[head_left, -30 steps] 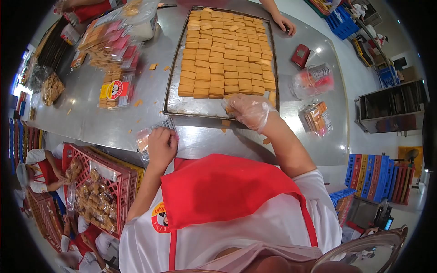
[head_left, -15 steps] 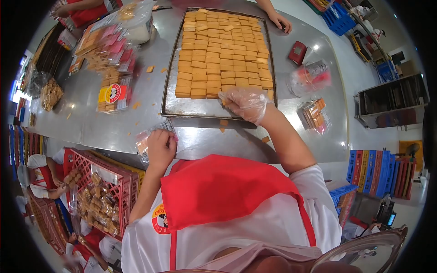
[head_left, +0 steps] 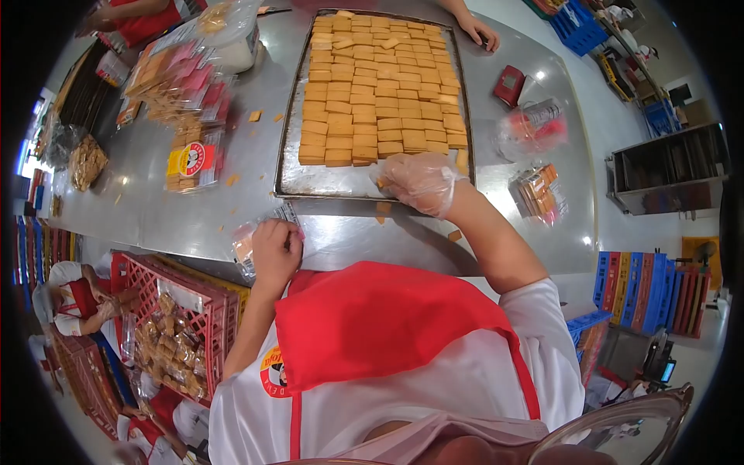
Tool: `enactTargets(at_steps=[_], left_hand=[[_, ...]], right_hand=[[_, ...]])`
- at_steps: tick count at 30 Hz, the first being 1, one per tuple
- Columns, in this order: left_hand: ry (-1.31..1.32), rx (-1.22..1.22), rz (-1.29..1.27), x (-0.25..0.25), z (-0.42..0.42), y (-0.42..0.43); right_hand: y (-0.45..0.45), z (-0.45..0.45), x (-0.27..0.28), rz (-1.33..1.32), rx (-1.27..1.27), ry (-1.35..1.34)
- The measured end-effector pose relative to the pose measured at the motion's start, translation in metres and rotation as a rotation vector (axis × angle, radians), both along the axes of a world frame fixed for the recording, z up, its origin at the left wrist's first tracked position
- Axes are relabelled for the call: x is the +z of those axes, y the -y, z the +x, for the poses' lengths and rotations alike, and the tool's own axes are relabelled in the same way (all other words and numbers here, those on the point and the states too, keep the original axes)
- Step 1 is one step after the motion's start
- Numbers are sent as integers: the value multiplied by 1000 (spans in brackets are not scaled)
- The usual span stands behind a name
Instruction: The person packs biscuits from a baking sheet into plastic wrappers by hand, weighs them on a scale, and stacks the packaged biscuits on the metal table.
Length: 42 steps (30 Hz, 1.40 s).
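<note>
Stacked rows of rectangular biscuits fill most of a dark-rimmed metal baking tray. My right hand, in a clear plastic glove, is curled at the tray's near edge, just in front of the rows. A bit of brown biscuit shows at its fingertips; how many it holds is hidden. Close to the table's front edge, my bare left hand is closed on a clear plastic bag with biscuits inside. One biscuit stands apart at the tray's right side.
Filled biscuit packs are heaped at left, beside a plastic tub. At right lie a red device, clear bags and another pack. Another person's hand rests behind the tray. A red crate stands lower left.
My right hand has drawn slightly back from the biscuit rows toward the tray's near edge, uncovering biscuits at the front right. My left hand has stayed in place on the bag.
</note>
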<state>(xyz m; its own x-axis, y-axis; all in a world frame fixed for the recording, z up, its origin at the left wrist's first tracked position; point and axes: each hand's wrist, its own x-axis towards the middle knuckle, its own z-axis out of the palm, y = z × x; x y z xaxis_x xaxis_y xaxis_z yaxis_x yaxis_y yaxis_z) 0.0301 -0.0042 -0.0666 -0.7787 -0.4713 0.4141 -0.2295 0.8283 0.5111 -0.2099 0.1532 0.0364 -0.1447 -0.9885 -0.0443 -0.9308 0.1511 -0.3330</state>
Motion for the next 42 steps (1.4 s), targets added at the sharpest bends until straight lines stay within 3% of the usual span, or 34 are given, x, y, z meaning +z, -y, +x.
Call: enactTargets(at_steps=[9, 12, 15, 17, 19, 22, 30, 33, 36, 39, 42], left_hand=[[36, 6, 5, 1, -1, -1], [30, 9, 3, 3, -1, -3], [16, 13, -1, 4, -1, -3], [12, 12, -4, 3, 1, -2], [6, 3, -9, 1, 0, -1], [24, 5, -7, 1, -1, -2], [10, -12, -3, 2, -2, -2], [7, -13, -6, 3, -2, -1], [20, -5, -13, 3, -1, -1], [31, 3, -20, 3, -2, -2], [28, 3, -26, 3, -2, -2]], right_hand=[[4, 1, -10, 13, -100, -11], [7, -3, -12, 54, -83, 121], [-9, -9, -2, -243, -117, 133], [-29, -27, 12, -370, -274, -2], [-51, -30, 37, -386, -604, 53], [-83, -61, 18, -432, -608, 73], [-68, -37, 3, -2, -505, 94], [-77, -37, -23, -176, -431, -47], [-83, -33, -25, -99, -451, -87], [-81, -32, -12, -23, -549, -29], [-74, -29, 9, -123, -628, 102]])
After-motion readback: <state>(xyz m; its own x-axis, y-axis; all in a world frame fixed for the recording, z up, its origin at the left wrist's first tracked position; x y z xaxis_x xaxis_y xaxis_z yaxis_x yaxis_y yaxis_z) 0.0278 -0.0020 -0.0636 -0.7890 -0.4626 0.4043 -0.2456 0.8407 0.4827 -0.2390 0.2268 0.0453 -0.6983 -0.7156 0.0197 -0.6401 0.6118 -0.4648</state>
